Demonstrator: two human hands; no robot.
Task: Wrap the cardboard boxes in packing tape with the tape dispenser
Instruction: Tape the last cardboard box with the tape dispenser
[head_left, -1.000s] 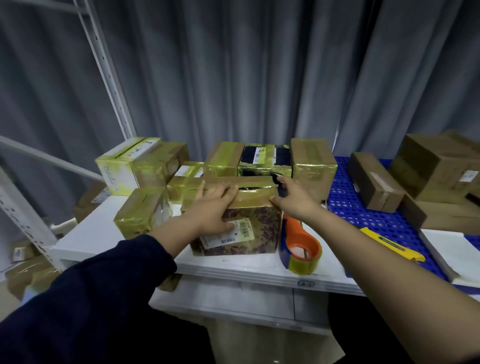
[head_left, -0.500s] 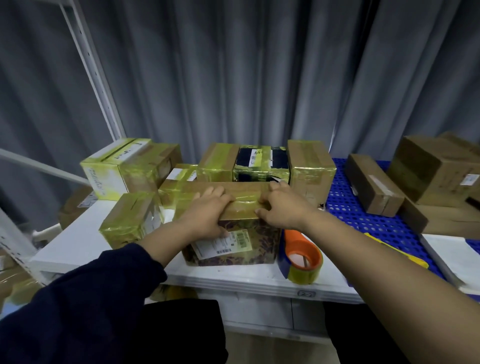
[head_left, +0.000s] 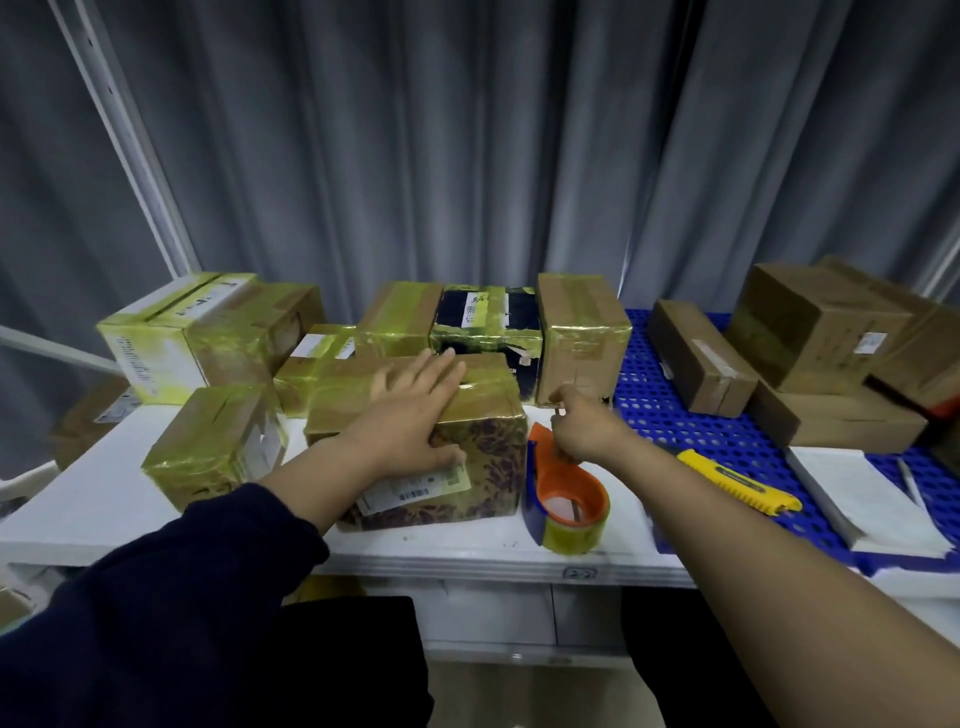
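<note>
— With the right hand (head_left: 582, 436)?
— Off the box (head_left: 483, 467) top now, dropped beside it, curled on the tape dispenser (head_left: 569, 499).
— And the left hand (head_left: 410, 410)?
— Slid further across the top, flat, fingers near the far edge.

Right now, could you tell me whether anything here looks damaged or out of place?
The black box in the back row looks damaged: its upper front edge is torn, with white scuffs showing. Nothing else stands out.
</note>
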